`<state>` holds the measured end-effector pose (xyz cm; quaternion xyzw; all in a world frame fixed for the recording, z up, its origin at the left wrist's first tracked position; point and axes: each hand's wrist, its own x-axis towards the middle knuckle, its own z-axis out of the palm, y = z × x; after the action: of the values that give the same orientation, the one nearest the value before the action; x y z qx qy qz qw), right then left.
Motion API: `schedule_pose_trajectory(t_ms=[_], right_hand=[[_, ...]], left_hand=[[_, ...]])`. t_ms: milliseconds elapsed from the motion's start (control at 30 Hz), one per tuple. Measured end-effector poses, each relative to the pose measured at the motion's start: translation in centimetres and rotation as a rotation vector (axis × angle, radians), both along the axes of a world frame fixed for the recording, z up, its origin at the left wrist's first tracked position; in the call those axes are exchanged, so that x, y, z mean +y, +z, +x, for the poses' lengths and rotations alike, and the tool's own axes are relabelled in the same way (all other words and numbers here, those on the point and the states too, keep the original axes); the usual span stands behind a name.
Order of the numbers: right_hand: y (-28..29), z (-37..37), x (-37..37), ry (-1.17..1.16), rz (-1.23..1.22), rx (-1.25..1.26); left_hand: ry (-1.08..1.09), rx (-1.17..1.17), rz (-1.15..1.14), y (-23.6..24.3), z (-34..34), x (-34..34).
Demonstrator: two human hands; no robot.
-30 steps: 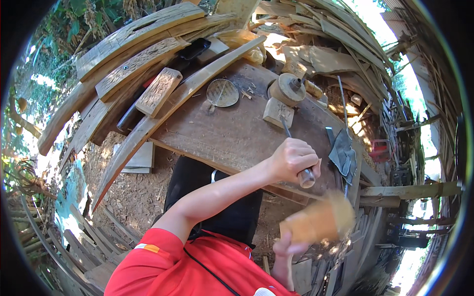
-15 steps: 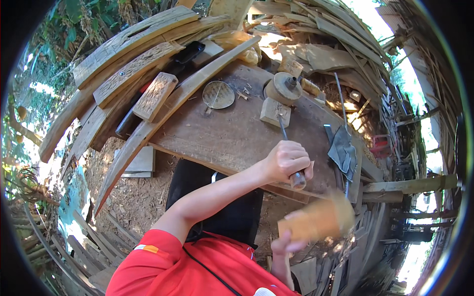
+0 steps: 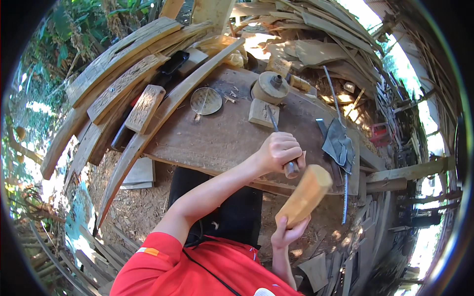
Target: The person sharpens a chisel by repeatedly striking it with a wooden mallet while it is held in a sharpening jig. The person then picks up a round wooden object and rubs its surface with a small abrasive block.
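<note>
My left hand [image 3: 280, 150] is wrapped round the handle of a chisel [image 3: 273, 118]. The wooden butt of its handle sticks out below my fist, and its metal blade points away from me. The blade's tip meets a small light wood block [image 3: 258, 111] on the workbench [image 3: 197, 140]. Behind that block, touching it, is a round wooden piece [image 3: 269, 89] with a dark stub on top. My right hand [image 3: 291, 232] grips a thick wooden mallet block [image 3: 306, 192] by its lower end. The mallet's top is close to the chisel's butt, with a narrow gap between them.
A long curved timber [image 3: 173, 101] lies across the bench's left side, with a carved wood block [image 3: 144, 108] beside it. A round flat disc [image 3: 206, 101] lies on the benchtop. At right are a grey cloth [image 3: 338, 143] and a blue-tipped tool [image 3: 321, 126]. Wood planks [image 3: 340, 29] are heaped behind.
The mallet has swung from the lower right, where it was blurred, up and left toward the chisel's butt. My left hand keeps its hold, and the whole view has shifted slightly.
</note>
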<state>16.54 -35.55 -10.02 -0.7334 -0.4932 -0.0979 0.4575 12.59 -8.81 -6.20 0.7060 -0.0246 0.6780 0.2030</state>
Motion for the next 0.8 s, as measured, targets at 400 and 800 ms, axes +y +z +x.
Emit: schedule_pose_trajectory(t_ms=[400, 800], right_hand=[[1.3, 5.1, 4.9, 0.138, 0.382, 0.767], [0.5, 9.5, 11.6, 0.148, 0.406, 1.009]], left_hand=[[0.480, 0.917, -0.680, 6.5, -5.2, 2.3], [0.392, 0.980, -0.331, -0.3, -4.9, 4.0]])
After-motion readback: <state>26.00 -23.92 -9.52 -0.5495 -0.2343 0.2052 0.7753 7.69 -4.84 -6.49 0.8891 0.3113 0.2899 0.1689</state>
